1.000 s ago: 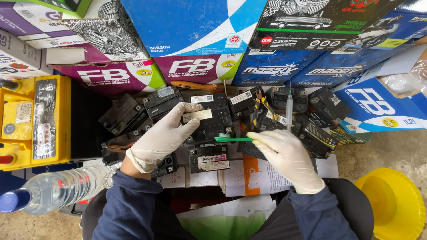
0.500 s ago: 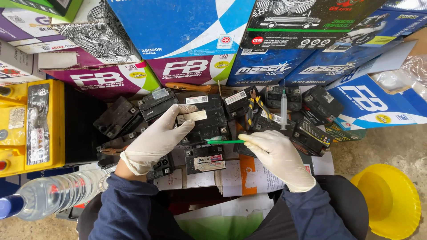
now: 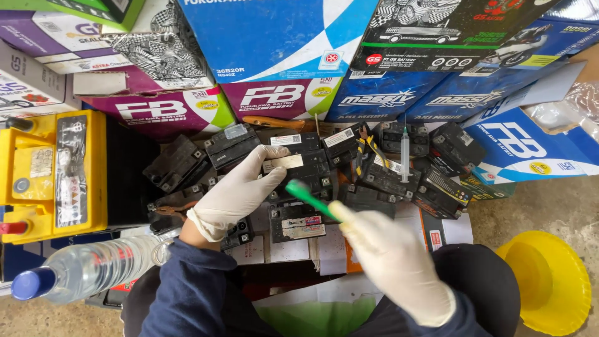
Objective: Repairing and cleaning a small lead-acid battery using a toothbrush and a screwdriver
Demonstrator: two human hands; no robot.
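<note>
Resting on a heap of small black batteries, the person's gloved left hand lies with fingers spread loosely over one battery's top, gripping nothing, while the gloved right hand is raised nearer the camera, motion-blurred, its fingers closed round a slim green tool whose tip points up and left toward the left hand. A plastic syringe stands upright among the batteries to the right, well clear of both hands. Stacked battery cartons in blue, purple and black wall in the far side of the heap; a yellow battery sits at the left, a clear water bottle with a blue cap lies at lower left, and a yellow funnel rests on the concrete floor at lower right
</note>
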